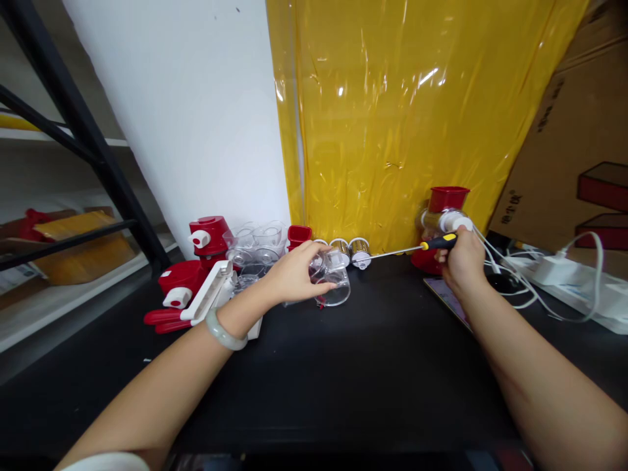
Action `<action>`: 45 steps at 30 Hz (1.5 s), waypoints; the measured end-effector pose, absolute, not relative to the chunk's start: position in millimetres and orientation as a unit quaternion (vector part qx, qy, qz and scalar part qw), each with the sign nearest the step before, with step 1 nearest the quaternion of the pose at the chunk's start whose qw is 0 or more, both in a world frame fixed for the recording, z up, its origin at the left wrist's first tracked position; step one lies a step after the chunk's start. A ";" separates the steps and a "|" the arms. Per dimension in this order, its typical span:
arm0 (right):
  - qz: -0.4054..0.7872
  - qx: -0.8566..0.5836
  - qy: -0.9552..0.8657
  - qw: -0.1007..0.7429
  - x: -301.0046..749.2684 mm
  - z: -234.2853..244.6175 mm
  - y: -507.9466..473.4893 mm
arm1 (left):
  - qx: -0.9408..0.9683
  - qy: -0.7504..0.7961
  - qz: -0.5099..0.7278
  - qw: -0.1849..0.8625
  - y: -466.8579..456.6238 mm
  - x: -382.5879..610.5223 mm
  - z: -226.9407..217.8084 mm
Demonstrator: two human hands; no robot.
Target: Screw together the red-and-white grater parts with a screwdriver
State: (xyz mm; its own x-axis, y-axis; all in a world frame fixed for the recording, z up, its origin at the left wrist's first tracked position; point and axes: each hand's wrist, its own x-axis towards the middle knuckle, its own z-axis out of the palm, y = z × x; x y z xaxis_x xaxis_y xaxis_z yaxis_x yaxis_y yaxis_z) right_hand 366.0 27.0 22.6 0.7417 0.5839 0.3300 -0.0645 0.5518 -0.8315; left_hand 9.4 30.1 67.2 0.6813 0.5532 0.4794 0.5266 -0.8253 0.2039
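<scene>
My left hand (304,271) is wrapped round a clear plastic housing (336,291) above the black table. In my right hand (464,258) is a screwdriver (434,244) with a yellow and black handle, its long shaft pointing left. The shaft reaches toward the housing and crosses in front of a grater drum (360,252); whether its tip touches anything I cannot tell. More drums stand beside that one, partly behind my left hand. Behind my right hand stands a red and clear grater (449,199) with a white part on its side.
Red grater bodies (209,235), clear parts (255,239) and red-and-white handles (209,297) crowd the left side. A flat phone or tablet (446,301), a power strip (583,294) and white cables lie at right. A cardboard box (564,131) leans behind them.
</scene>
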 end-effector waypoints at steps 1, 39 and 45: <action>0.182 -0.434 -0.294 0.832 362.9 22.8 26.3 | 0.916 0.296 0.268 0.032 30.6 9.5 66.9; 0.229 -0.352 -0.362 0.832 345.7 26.0 26.8 | 0.911 0.278 0.289 0.096 41.4 8.1 60.7; 0.235 -0.354 -0.379 0.822 347.8 26.6 25.7 | 0.917 0.271 0.279 0.085 40.5 7.0 62.0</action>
State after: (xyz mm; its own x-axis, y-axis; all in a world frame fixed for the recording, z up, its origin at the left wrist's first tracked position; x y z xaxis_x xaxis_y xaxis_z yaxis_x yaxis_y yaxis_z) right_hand 347.8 25.7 26.6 0.6013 0.6553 0.4572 -0.1184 0.6390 -0.7601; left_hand 7.0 40.5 62.0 0.6975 0.5442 0.4662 0.4496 -0.8389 0.3067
